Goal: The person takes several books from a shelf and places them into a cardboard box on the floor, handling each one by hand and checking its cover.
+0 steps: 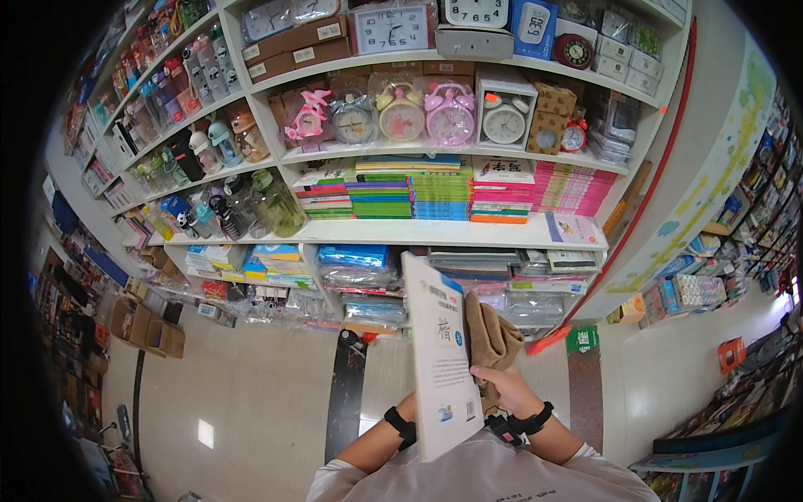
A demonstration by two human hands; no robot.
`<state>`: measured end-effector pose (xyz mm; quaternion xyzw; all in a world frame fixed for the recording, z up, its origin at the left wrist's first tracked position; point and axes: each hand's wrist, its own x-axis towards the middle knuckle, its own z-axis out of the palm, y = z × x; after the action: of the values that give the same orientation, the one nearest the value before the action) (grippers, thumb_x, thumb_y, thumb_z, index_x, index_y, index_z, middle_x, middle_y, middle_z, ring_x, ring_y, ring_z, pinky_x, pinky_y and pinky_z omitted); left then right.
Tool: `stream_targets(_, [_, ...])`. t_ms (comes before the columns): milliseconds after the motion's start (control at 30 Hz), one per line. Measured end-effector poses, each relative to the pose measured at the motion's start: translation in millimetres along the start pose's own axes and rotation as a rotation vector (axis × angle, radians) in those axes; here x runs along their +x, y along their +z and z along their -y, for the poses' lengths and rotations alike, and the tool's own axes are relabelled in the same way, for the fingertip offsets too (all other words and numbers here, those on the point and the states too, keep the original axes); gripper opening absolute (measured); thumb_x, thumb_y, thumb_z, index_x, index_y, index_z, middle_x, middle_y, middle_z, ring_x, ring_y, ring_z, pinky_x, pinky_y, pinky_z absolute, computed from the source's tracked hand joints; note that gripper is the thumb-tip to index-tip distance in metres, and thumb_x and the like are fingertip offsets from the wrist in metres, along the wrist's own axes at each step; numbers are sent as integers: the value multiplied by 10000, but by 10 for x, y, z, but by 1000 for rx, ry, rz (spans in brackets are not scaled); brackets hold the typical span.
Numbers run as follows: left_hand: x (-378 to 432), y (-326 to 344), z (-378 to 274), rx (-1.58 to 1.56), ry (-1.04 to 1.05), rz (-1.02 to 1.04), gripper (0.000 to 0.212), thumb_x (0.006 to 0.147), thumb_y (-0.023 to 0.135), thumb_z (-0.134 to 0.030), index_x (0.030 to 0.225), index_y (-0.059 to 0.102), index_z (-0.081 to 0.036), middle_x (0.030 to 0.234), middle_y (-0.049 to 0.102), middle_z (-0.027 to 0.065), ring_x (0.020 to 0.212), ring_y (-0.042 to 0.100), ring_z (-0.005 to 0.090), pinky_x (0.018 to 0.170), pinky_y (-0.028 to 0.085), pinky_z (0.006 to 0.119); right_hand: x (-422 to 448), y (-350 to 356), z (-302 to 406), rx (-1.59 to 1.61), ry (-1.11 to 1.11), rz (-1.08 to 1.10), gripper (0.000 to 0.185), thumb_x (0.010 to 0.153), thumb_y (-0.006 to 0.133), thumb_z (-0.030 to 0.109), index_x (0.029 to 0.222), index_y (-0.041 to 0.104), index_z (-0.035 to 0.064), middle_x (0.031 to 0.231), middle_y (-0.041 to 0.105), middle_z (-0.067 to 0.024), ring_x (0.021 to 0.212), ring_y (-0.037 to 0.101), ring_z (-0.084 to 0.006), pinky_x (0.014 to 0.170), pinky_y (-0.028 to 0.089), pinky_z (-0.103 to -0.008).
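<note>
A thin white workbook with printed Chinese characters stands nearly upright before my chest, its cover facing left. My left forearm, with a black wrist strap, runs behind this book, which hides my left hand. On the book's right side, my right hand grips a folded brown cloth. Its thumb lies at the book's right edge. Another black strap circles my right wrist.
Ahead, a white shelf bears stacked books, with a single booklet at its right end. Alarm clocks stand above; plastic-wrapped goods fill the lower compartments. Water bottles line the left. Cardboard boxes sit on the floor.
</note>
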<state>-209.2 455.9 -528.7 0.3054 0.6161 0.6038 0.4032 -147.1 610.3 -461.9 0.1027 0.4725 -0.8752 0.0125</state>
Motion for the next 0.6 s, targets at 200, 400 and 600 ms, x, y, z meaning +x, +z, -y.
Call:
stream_targets(200, [-84, -41, -32, -103, -18, -42, 586, 890, 339, -389, 1329, 182, -34, 1329, 266, 165, 1151, 376, 274, 936, 342, 326, -49, -4, 61, 236, 143, 21, 451, 795, 539, 37, 1219, 387, 22, 1154, 512, -82, 1026, 520, -191, 885, 414, -323])
stream_targets(400, [-138, -86, -78, -210, -22, -104, 577, 890, 354, -400, 1320, 217, -41, 1306, 314, 150, 1113, 420, 252, 914, 368, 317, 2, -139, -34, 286, 309, 1, 340, 816, 518, 82, 1138, 466, -15, 1083, 562, -109, 983, 551, -214, 869, 429, -337])
stream_targets(600, [-187, -153, -125, -374, -15, -237, 569, 889, 369, -412, 1311, 253, -48, 1283, 363, 135, 1074, 464, 231, 891, 395, 308, -7, -233, 26, 272, 230, -98, 280, 807, 516, 113, 1061, 544, -3, 1048, 583, -98, 943, 561, -183, 824, 432, -286])
